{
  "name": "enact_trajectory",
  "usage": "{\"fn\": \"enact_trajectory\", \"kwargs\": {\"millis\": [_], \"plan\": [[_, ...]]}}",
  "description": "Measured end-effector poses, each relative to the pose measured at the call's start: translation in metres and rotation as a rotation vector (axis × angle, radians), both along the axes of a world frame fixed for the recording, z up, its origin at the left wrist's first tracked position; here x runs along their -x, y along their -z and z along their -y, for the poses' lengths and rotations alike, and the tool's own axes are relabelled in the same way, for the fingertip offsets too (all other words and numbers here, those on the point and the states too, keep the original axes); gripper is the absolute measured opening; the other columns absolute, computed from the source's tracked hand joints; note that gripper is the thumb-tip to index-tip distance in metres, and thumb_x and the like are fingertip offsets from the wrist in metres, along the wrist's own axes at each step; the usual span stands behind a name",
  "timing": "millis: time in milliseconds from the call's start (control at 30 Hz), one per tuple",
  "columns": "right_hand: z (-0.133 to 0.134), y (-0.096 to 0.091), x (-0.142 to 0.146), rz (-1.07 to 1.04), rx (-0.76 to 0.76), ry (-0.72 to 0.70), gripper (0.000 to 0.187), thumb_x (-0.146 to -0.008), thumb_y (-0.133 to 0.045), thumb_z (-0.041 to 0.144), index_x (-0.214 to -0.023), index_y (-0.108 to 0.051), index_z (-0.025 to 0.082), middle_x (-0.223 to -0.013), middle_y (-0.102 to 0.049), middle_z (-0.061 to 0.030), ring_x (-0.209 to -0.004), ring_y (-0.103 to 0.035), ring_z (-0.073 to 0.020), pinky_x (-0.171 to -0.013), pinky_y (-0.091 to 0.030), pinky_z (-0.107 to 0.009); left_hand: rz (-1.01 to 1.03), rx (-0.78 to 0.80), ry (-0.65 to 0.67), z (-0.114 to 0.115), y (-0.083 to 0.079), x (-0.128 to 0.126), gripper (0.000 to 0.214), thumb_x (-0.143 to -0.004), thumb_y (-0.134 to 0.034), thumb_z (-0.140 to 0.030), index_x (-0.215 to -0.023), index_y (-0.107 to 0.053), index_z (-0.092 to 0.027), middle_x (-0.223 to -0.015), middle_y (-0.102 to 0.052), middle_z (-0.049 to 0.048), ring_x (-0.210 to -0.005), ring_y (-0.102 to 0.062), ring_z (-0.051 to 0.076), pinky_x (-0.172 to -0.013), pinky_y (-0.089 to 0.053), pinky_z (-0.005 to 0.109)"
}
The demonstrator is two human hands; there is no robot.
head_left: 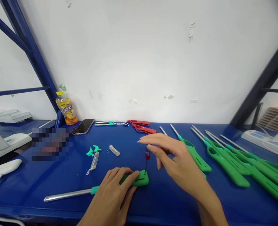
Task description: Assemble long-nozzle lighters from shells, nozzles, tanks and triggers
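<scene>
My left hand [115,191] presses a green long-necked gas lighter [142,179] flat on the blue table, fingers closed round its handle. The lighter's metal tube [68,195] points left. A small screwdriver [146,160] with a purple and red handle stands almost upright, its tip at the end of the lighter's handle. My right hand [174,157] has its thumb and fingers at the top of the screwdriver; the fingers partly hide that end. To the left lie two clear fuel tanks [114,150] and small teal plastic pieces [93,150].
Several green lighters [226,163] lie along the right side. At the back are red handle shells [142,128], metal lighter tubes [111,123], a phone [83,126] and a yellow-capped bottle [67,108]. White power strips [9,144] and cables lie at the left.
</scene>
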State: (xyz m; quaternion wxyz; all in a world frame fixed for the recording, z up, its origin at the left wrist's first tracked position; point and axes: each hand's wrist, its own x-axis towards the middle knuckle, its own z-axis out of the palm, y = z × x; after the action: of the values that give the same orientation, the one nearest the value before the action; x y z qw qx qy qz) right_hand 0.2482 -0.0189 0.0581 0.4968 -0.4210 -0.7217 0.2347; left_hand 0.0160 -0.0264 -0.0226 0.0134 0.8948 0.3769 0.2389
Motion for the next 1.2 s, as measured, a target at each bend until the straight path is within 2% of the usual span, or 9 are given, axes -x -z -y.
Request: {"fn": "enact_trajectory", "kwargs": {"millis": [100,200,367,433,567,667,800,967,1200], "plan": [[0.0009,0.0003,-0.0006,-0.016,-0.032,0.039,0.017,-0.103,-0.068,0.026,-0.107,-0.081,0.036,-0.088,-0.074,0.0069,-0.05,-0.053,-0.0061,-0.055,-0.047,-0.022,0.006,-0.003,0.007,0.0,-0.0012,-0.0016,0.043,-0.105,-0.056,-0.016,-0.145,-0.057,-0.03,-0.127,-0.07,0.0049,-0.111,-0.068,0.027,-0.095,-0.062,0.047],[0.0,0.0013,-0.0008,-0.012,-0.087,0.097,0.011,-0.095,-0.08,0.026,-0.1,-0.082,0.036,-0.087,-0.071,0.007,-0.059,-0.054,-0.0073,-0.058,-0.047,-0.021,0.01,-0.006,0.005,0.0,-0.0026,-0.0026,0.043,-0.104,-0.056,-0.014,-0.145,-0.057,-0.03,-0.127,-0.07,0.0044,-0.111,-0.068,0.027,-0.096,-0.062,0.047],[0.0013,-0.0007,-0.0008,-0.014,-0.009,-0.032,0.026,-0.108,-0.061,0.027,-0.12,-0.079,0.04,-0.114,-0.076,0.0062,-0.057,-0.059,-0.0039,-0.065,-0.053,-0.021,0.01,-0.003,0.008,0.0,-0.0026,-0.0023,0.042,-0.105,-0.055,-0.015,-0.145,-0.057,-0.028,-0.129,-0.07,0.0054,-0.112,-0.067,0.027,-0.096,-0.061,0.047],[0.0019,-0.0014,-0.0005,-0.012,0.002,-0.056,0.029,-0.108,-0.059,0.023,-0.121,-0.079,0.041,-0.102,-0.078,0.0079,-0.053,-0.058,-0.0038,-0.064,-0.052,-0.021,0.005,0.004,0.011,0.0004,-0.0024,-0.0021,0.042,-0.106,-0.054,-0.015,-0.145,-0.057,-0.028,-0.128,-0.07,0.0057,-0.111,-0.067,0.027,-0.096,-0.061,0.048],[0.0002,0.0001,0.0006,-0.001,-0.058,0.025,0.015,-0.101,-0.072,0.024,-0.105,-0.08,0.037,-0.085,-0.071,0.0085,-0.06,-0.057,-0.0064,-0.064,-0.049,-0.021,0.004,0.012,0.01,0.001,-0.0027,-0.0022,0.043,-0.106,-0.053,-0.015,-0.147,-0.056,-0.028,-0.13,-0.069,0.0056,-0.112,-0.067,0.027,-0.096,-0.06,0.049],[-0.0003,0.0011,0.0007,0.004,-0.075,0.058,0.01,-0.098,-0.076,0.026,-0.099,-0.08,0.035,-0.087,-0.068,0.0069,-0.068,-0.06,-0.0077,-0.062,-0.048,-0.02,-0.001,0.008,0.011,0.0012,-0.0029,-0.0023,0.042,-0.106,-0.053,-0.015,-0.146,-0.056,-0.028,-0.129,-0.069,0.0055,-0.112,-0.067,0.027,-0.096,-0.06,0.049],[0.0034,-0.0014,-0.0005,-0.029,0.006,-0.04,0.02,-0.108,-0.061,0.03,-0.113,-0.079,0.036,-0.115,-0.076,0.0057,-0.06,-0.058,-0.0045,-0.06,-0.05,-0.021,0.003,0.003,0.01,0.0013,-0.0029,-0.0022,0.042,-0.106,-0.053,-0.016,-0.146,-0.057,-0.028,-0.128,-0.07,0.0058,-0.111,-0.067,0.027,-0.095,-0.061,0.048],[0.0041,-0.0039,-0.0001,-0.062,0.036,-0.041,0.014,-0.102,-0.069,0.024,-0.102,-0.08,0.034,-0.089,-0.077,0.0088,-0.055,-0.053,-0.0052,-0.055,-0.044,-0.02,-0.003,-0.029,0.01,-0.0009,-0.0012,-0.0017,0.042,-0.105,-0.054,-0.016,-0.145,-0.057,-0.029,-0.126,-0.07,0.0048,-0.111,-0.069,0.026,-0.094,-0.062,0.045],[0.0026,-0.0023,0.001,-0.081,0.071,-0.061,0.006,-0.099,-0.074,0.032,-0.098,-0.08,0.032,-0.095,-0.076,0.0068,-0.06,-0.058,-0.0067,-0.059,-0.049,-0.021,-0.023,-0.117,0.012,-0.0059,0.0066,0.0043,0.042,-0.105,-0.058,-0.022,-0.146,-0.056,-0.031,-0.127,-0.073,0.0031,-0.111,-0.071,0.024,-0.093,-0.064,0.037]]}}
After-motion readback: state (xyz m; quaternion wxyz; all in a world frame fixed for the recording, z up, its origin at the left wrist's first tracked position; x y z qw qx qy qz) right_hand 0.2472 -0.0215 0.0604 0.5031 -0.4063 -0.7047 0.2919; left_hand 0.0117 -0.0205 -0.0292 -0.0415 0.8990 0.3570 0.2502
